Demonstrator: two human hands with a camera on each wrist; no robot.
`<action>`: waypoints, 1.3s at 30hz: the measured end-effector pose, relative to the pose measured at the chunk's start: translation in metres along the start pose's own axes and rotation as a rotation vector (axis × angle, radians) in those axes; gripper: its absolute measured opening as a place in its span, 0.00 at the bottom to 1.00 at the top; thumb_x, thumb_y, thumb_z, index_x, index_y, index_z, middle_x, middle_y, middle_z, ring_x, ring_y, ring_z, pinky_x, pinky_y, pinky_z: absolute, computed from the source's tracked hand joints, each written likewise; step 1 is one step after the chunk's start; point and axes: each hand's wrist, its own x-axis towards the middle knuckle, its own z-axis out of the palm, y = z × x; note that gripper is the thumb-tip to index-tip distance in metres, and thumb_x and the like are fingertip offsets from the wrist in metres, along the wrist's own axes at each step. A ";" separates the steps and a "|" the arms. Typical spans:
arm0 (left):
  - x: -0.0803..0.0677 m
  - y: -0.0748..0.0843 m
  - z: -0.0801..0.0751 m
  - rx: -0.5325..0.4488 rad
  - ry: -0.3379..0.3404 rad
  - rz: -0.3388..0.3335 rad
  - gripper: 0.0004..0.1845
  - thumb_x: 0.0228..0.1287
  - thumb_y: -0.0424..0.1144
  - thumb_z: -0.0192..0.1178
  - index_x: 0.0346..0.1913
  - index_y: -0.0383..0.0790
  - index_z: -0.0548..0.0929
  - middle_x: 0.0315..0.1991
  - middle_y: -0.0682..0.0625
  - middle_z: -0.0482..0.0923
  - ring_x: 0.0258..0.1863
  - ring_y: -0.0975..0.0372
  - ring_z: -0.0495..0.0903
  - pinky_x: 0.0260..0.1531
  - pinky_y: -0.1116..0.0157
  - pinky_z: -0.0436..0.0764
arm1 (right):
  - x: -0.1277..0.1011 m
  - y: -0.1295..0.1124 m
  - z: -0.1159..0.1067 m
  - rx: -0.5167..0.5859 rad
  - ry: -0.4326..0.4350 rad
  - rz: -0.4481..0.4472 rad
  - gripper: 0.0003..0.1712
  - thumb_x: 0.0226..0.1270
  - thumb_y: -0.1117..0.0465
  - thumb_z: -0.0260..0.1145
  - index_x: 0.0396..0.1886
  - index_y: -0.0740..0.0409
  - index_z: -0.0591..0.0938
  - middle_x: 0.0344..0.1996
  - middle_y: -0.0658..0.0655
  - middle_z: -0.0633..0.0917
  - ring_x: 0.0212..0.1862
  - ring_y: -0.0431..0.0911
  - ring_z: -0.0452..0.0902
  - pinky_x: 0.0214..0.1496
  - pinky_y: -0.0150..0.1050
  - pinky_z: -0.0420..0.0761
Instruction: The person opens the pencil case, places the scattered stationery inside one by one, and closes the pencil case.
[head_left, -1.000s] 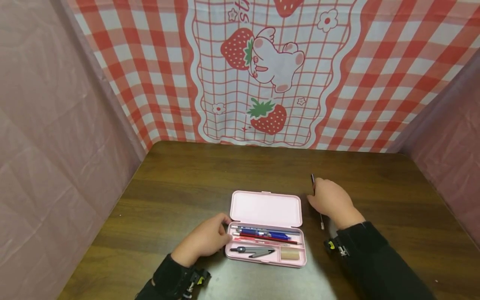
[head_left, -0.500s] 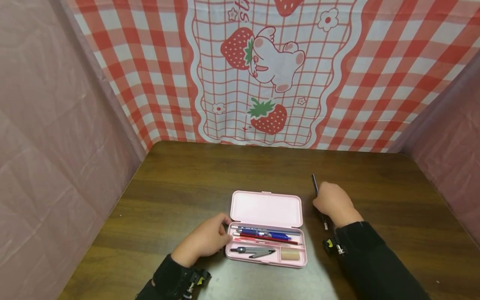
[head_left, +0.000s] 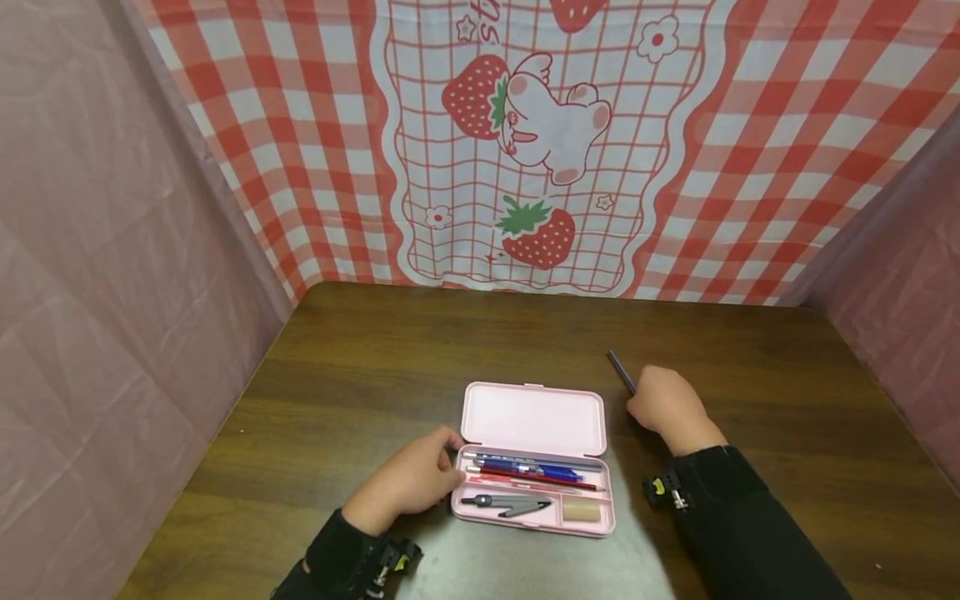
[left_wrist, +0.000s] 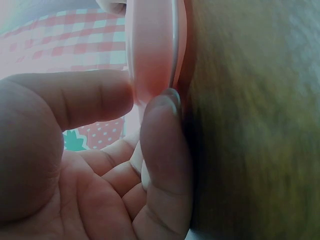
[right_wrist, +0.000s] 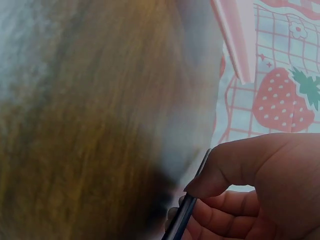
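A pink pencil case [head_left: 532, 527] lies on the table with its lid [head_left: 534, 419] folded back. My left hand [head_left: 411, 479] grips the left end of the case between thumb and fingertips; the left wrist view shows this grip [left_wrist: 100, 165] close up. To the right of the case, my right hand [head_left: 667, 404] pinches a slim dark pencil [head_left: 621, 372] between thumb and fingers. Its far end points away and to the left, and the hand covers its near end. In the right wrist view the dark shaft [right_wrist: 181, 220] runs past the thumb tip.
Inside the case lie a blue pen [head_left: 531, 470], a red-and-black pencil [head_left: 534, 477], a grey compass [head_left: 510, 502] and a tan eraser [head_left: 581, 509], among other slim items. Brown wooden table [head_left: 360, 350] surrounds it. A checkered strawberry cloth [head_left: 540, 150] hangs behind the table.
My right hand has shifted slightly right and nearer. The pencil in it has turned, its far end swinging left and its near end going out of sight. My left hand and the case stay put.
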 end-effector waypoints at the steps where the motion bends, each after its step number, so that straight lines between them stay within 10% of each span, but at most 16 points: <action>1: 0.000 0.000 0.000 -0.001 0.002 0.001 0.15 0.62 0.32 0.67 0.51 0.37 0.77 0.26 0.52 0.75 0.21 0.61 0.74 0.21 0.64 0.71 | 0.000 0.000 0.000 0.001 0.005 -0.006 0.08 0.60 0.66 0.67 0.25 0.65 0.79 0.25 0.60 0.77 0.28 0.54 0.71 0.33 0.49 0.74; 8: 0.001 -0.001 0.000 0.004 0.010 0.002 0.16 0.63 0.32 0.67 0.51 0.38 0.77 0.26 0.52 0.75 0.21 0.61 0.74 0.21 0.64 0.71 | -0.006 0.001 -0.006 0.078 0.054 -0.037 0.09 0.60 0.67 0.65 0.22 0.62 0.76 0.20 0.55 0.73 0.25 0.51 0.69 0.27 0.44 0.70; 20: 0.000 -0.008 0.002 0.008 -0.018 -0.012 0.15 0.62 0.32 0.65 0.51 0.38 0.77 0.26 0.52 0.76 0.22 0.61 0.74 0.22 0.63 0.71 | -0.037 -0.005 -0.009 0.271 0.091 -0.003 0.17 0.68 0.64 0.66 0.49 0.71 0.75 0.36 0.62 0.80 0.33 0.53 0.74 0.32 0.46 0.76; 39: 0.001 -0.005 0.001 0.005 0.001 0.012 0.16 0.62 0.32 0.66 0.51 0.37 0.77 0.26 0.52 0.75 0.21 0.61 0.74 0.21 0.64 0.72 | -0.073 -0.059 -0.005 0.133 0.154 -0.178 0.13 0.60 0.68 0.70 0.43 0.66 0.79 0.30 0.56 0.77 0.31 0.49 0.73 0.34 0.45 0.78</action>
